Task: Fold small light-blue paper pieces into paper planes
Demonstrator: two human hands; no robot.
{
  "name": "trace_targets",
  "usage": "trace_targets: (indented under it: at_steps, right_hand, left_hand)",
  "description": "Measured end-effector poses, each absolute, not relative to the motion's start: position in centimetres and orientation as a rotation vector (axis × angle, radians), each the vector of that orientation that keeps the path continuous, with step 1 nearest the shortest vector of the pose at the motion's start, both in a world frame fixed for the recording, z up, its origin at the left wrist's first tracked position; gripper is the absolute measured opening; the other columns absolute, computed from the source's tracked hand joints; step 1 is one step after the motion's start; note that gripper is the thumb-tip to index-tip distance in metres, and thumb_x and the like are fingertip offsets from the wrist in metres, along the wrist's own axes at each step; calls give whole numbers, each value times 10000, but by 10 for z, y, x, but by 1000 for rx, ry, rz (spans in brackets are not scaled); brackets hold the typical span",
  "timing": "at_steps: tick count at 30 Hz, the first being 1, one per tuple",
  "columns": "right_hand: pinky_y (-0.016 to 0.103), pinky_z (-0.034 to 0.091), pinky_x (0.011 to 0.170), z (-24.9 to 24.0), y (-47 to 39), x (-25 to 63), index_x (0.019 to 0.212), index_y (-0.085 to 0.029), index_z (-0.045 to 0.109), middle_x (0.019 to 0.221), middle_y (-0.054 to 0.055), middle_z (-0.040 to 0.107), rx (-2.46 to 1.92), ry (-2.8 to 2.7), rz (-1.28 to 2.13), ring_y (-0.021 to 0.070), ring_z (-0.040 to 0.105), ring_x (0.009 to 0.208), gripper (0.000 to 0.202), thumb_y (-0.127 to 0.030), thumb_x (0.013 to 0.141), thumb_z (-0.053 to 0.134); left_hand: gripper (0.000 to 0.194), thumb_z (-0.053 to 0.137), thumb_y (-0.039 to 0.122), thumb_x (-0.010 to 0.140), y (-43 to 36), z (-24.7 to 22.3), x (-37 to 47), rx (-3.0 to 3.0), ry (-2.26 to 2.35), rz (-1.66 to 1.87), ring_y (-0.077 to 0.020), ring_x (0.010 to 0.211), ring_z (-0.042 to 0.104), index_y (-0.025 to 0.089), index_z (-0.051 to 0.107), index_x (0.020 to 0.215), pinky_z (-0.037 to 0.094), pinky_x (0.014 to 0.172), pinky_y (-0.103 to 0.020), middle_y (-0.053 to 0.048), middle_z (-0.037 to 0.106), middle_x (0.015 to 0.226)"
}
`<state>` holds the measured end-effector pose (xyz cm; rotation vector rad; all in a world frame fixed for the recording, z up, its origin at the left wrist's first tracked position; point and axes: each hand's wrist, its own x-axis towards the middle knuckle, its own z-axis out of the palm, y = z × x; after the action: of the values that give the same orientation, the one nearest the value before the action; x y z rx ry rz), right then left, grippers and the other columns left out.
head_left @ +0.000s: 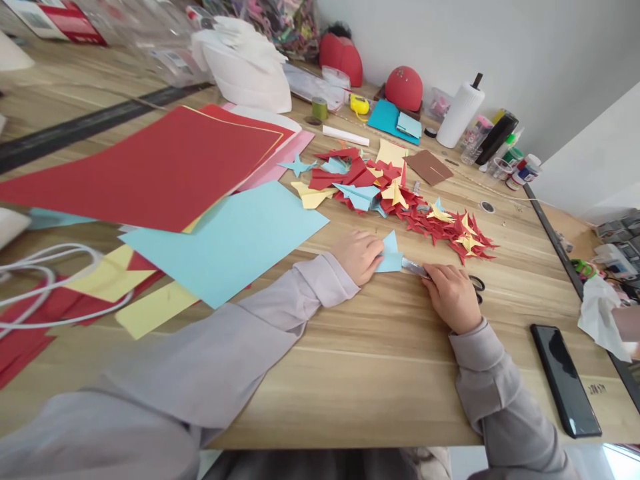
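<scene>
My left hand (358,257) presses on the left edge of a small folded light-blue paper (390,260) lying on the wooden table (350,373). To the right, my right hand (454,297) is closed around a thin metallic tool (415,268), whose tip meets the paper's right side. Only part of the tool shows. The black handle loops of scissors (479,288) stick out beside my right hand. Behind both hands lies a long pile of folded red, yellow and blue paper shapes (435,223), stars and planes among them.
Large red (150,160) and light-blue sheets (240,233) cover the left side. A black phone (565,380) lies at the right. Bottles (523,171) and a white cylinder (461,115) stand at the back. Another person's hand (627,324) shows at the right edge by white tissue (603,317).
</scene>
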<state>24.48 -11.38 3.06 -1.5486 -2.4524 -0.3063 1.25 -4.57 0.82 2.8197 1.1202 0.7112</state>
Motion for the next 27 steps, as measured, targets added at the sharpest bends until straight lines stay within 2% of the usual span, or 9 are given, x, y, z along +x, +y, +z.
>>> trace_targets:
  at_steps: [6,10,13,16,21,27]
  right_hand:
    - [345,416,749,24,-111,244,1120,-173,576,971,98,621,-1505,-2403,-227,227,523,890,286,-256,866,471]
    - [338,430,731,20,-109,243,1100,-191,602,911,93,601,-1477,-2370,-212,212,517,833,274,-232,879,445]
    - [327,429,725,20,-108,244,1100,-201,611,923,96,586,-1492,-2366,-246,204,513,839,281,-212,881,436]
    - [319,425,728,19,-108,245,1099,-216,620,938,96,576,-1508,-2368,-275,199,511,851,284,-209,879,440]
    - [319,419,730,16,-106,248,1087,-227,636,938,95,567,-1475,-2368,-266,193,505,850,283,-219,882,440]
    - [329,417,731,16,-105,250,1074,-224,648,940,102,560,-1457,-2364,-236,195,504,850,285,-220,882,437]
  left_hand:
    - [220,396,238,835,-44,7,13,2788,1192,705,-245,843,524,112,571,877,423,773,-399,-135,601,874]
    - [314,412,220,825,-40,3,14,2795,1140,778,-275,1105,465,104,556,1079,394,906,-433,-158,541,1194]
    - [383,336,229,877,-38,-2,15,2837,1068,740,-255,1277,331,186,502,1219,294,1017,-465,-79,428,1374]
    - [413,270,261,912,-36,-4,16,2845,1082,642,-236,1315,291,262,448,1284,192,1058,-516,-33,391,1409]
    - [415,299,341,913,-28,3,10,2896,1024,555,-244,1364,186,330,403,1315,56,1079,-540,-10,277,1466]
    - [420,282,367,916,-14,-1,7,2858,801,236,-219,1363,195,379,345,1331,57,1073,-545,19,309,1450]
